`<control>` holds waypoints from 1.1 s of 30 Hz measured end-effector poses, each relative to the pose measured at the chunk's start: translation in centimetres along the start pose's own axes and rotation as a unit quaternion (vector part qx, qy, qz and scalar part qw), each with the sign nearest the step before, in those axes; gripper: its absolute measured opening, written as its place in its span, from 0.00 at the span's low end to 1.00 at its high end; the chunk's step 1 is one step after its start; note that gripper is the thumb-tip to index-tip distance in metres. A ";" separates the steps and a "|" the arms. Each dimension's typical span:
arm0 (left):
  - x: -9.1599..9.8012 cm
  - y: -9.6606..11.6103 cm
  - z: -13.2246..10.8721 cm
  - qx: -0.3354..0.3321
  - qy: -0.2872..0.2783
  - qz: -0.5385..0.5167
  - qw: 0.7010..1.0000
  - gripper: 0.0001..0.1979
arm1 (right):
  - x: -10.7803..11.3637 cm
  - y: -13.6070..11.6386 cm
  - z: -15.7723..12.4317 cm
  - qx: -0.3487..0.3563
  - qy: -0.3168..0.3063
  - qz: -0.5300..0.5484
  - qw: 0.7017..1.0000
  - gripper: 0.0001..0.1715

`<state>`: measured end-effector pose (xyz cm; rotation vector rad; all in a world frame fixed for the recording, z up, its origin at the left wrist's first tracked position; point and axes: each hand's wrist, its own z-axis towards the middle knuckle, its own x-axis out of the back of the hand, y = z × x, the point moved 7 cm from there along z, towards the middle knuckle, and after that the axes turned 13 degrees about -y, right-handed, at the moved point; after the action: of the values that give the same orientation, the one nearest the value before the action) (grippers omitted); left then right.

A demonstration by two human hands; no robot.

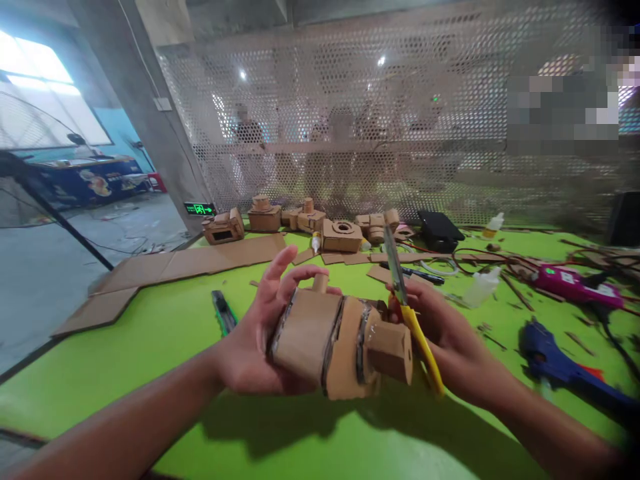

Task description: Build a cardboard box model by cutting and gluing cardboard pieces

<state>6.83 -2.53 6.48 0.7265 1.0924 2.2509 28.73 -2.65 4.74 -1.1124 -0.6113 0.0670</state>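
Observation:
A cardboard model (310,330) built from glued layers, with a short peg on top and a boxy tube (393,352) sticking out to the right, is held above the table. My left hand (260,333) grips its left side, the thumb and fingers around it. In my right hand (435,320) are yellow-handled scissors (424,353), blades pointing up and away. The right fingers are close to the model's right end; whether they touch it is hidden. A box cutter (223,313) with a green and black body lies left of my left hand.
Several cardboard models (343,235) line the back of the green table (165,373), by long cardboard strips (200,260). On the right lie a blue glue gun (565,360), a magenta power strip (577,285), cables, a plastic bottle (483,287) and a black marker (425,275). A perforated metal screen (340,133) stands behind.

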 end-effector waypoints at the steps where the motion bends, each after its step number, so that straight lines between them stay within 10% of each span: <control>1: -0.1 -0.2 0.0 0.011 0.006 -0.013 1.000 0.58 | -0.3 0.4 0.0 -0.018 0.005 0.047 0.999 0.19; 6: -0.3 -0.5 -0.2 0.028 0.008 0.040 0.999 0.57 | -0.4 1.7 -0.2 -0.052 0.057 0.105 0.991 0.28; 13: -0.1 0.3 0.1 0.051 -0.013 0.273 0.961 0.55 | 1.0 0.8 -1.2 -0.023 0.126 -0.113 0.985 0.25; 33: -0.1 -1.0 0.3 0.141 -0.077 0.177 0.971 0.47 | 0.1 0.1 -1.7 0.049 0.124 -0.203 0.970 0.24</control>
<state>7.31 -1.86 5.78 1.2806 1.3038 2.2956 29.62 -3.97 4.22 -0.8655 -0.5927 -0.3868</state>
